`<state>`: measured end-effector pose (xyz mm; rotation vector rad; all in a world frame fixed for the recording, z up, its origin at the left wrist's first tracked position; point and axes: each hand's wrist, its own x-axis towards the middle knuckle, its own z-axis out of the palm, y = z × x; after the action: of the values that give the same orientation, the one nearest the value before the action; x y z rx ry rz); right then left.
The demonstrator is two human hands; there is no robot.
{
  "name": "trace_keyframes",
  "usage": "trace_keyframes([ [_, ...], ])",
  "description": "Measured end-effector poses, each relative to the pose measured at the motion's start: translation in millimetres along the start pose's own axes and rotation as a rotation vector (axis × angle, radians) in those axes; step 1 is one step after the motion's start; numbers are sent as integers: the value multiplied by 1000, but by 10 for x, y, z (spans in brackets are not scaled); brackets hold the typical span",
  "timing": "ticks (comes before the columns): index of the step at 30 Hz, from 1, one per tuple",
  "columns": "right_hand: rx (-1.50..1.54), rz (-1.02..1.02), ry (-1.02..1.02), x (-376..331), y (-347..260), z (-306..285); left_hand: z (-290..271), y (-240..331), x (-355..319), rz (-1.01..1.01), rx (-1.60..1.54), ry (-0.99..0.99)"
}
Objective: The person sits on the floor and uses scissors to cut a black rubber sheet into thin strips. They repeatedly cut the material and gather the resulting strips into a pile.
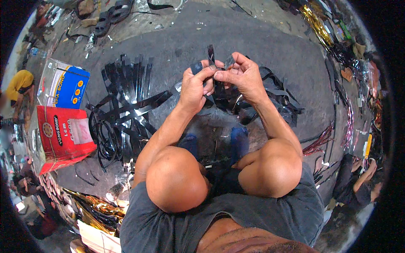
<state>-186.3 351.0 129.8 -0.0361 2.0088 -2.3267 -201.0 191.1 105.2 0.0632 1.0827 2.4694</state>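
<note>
My left hand point(195, 87) and my right hand point(244, 79) meet above the floor in front of my knees. Between their pinched fingertips is a glossy black strip point(211, 52), one end of which sticks up past the fingers. Dark wraps cover some fingertips. A tangle of black strips point(230, 103) hangs and lies beneath the hands, spreading right past my right wrist. How the strip is folded or joined at the fingertips is hidden by the thumbs.
Many flat black strips point(134, 80) lie crossed at left, with a loose coil point(107, 137) below. Beside them stand a blue-and-white box point(72, 89) and a red box point(63, 145). Sandals point(112, 17) lie at the far left, gold strips point(315, 26) far right. People sit at both sides.
</note>
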Motion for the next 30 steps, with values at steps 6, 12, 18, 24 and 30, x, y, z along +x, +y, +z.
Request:
trace_keyframes([
  [6,69,133,73,31,14,-46,31,22,-9,3,-177,97],
  [12,71,101,21,0,113,-43,18,-49,15,217,570,168],
  [18,-139,26,-275,-79,92,-208,-58,-21,-89,76,784,-177],
  [24,-31,154,-377,-132,112,-284,-129,-120,-199,83,772,-262],
  [30,106,192,-414,-172,189,-279,-189,-149,-184,430,1085,-260],
])
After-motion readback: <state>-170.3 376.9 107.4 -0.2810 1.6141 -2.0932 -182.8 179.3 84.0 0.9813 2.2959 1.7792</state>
